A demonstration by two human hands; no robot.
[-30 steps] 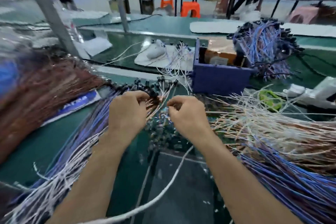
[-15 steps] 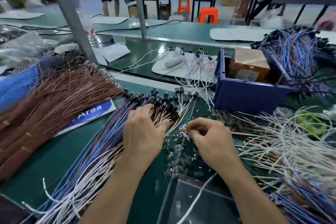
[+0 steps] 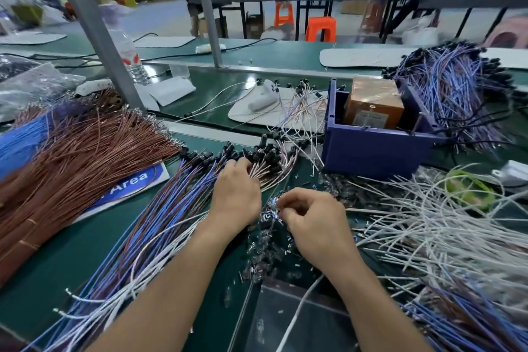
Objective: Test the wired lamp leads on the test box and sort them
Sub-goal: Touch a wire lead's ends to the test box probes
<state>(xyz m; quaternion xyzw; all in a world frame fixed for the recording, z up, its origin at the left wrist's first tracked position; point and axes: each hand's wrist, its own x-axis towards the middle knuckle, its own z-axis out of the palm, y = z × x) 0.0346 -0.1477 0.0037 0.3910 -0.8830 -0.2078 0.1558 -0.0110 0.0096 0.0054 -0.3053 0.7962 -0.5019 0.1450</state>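
Observation:
A fan of blue, brown and white wired lamp leads (image 3: 160, 226) with black lamp heads (image 3: 257, 151) lies across the green table. My left hand (image 3: 235, 194) rests on the lead bundle just behind the heads, fingers curled over the wires. My right hand (image 3: 311, 223) pinches small lead ends above a heap of tiny loose parts (image 3: 268, 248). A blue box (image 3: 374, 146) holding a brown test unit (image 3: 374, 103) stands behind my right hand. A second mass of blue leads (image 3: 451, 97) lies right of the box.
A thick brown wire bundle (image 3: 71, 163) fills the left. White and brown leads (image 3: 445, 231) spread at the right, with a green roll (image 3: 468, 191). A grey post (image 3: 94, 28) rises at the left, a water bottle (image 3: 130, 57) behind it. A person stands beyond the far bench.
The view has tilted up and my hands sit lower in frame. My left hand slid onto the lead bundle near the black heads; my right hand stays curled, picking at small ends.

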